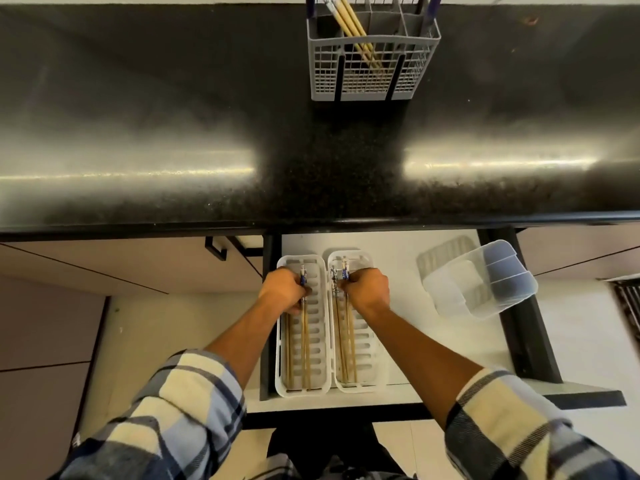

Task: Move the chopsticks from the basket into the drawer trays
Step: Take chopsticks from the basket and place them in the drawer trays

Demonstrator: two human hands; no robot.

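Observation:
A grey wire basket [374,69] stands on the far side of the black counter and still holds a few bamboo chopsticks [353,24] leaning in its left compartment. Below, in the open drawer [433,341], two white slotted trays lie side by side. My left hand [284,291] is shut on chopsticks [305,351] lying lengthwise in the left tray [320,344]. My right hand [365,285] is shut on chopsticks [348,351] lying in the right tray [369,348]. The blue-patterned chopstick tops poke out past both fists.
A clear plastic container [481,282] sits tilted at the drawer's right side, over a grey ribbed mat [440,256]. The black counter edge [311,220] overhangs the drawer's back. Cabinet fronts with a black handle [216,249] lie to the left.

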